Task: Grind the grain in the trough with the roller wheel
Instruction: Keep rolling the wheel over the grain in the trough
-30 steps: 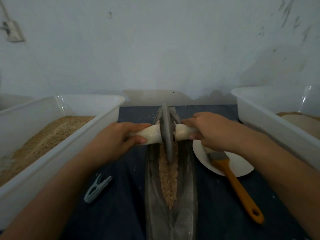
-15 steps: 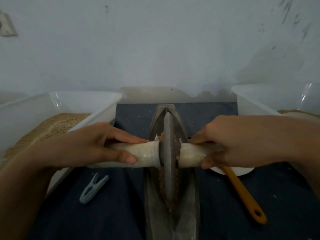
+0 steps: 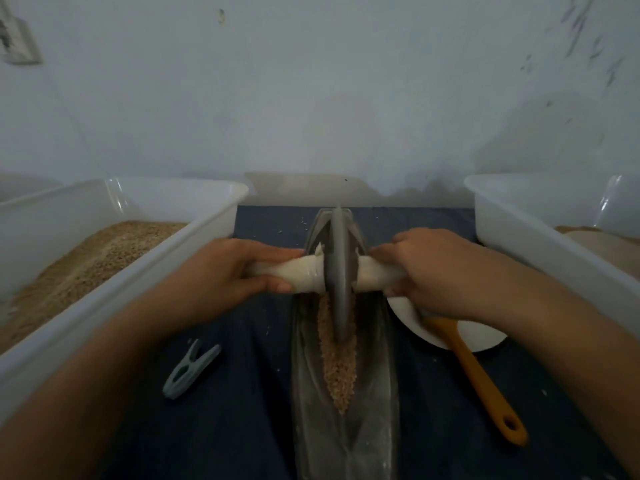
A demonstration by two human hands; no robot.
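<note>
Gripping the cloth-wrapped axle either side of the roller wheel (image 3: 339,271): left hand (image 3: 221,271) curled tight round the left handle, right hand (image 3: 440,268) curled tight round the right one, each grip clamped on the bar. Standing upright in the long dark trough (image 3: 377,393), toward its far end, rim down in the grain (image 3: 337,368), a tan strip along the groove reaching toward the near end. Flanking on the dark desk (image 3: 242,410): white tub of grain (image 3: 145,282) left, second white tub (image 3: 540,247) right. Lying nearby: grey clothespin (image 3: 190,368), white plate (image 3: 481,336), orange-handled brush (image 3: 481,379) resting partly across it.
</note>
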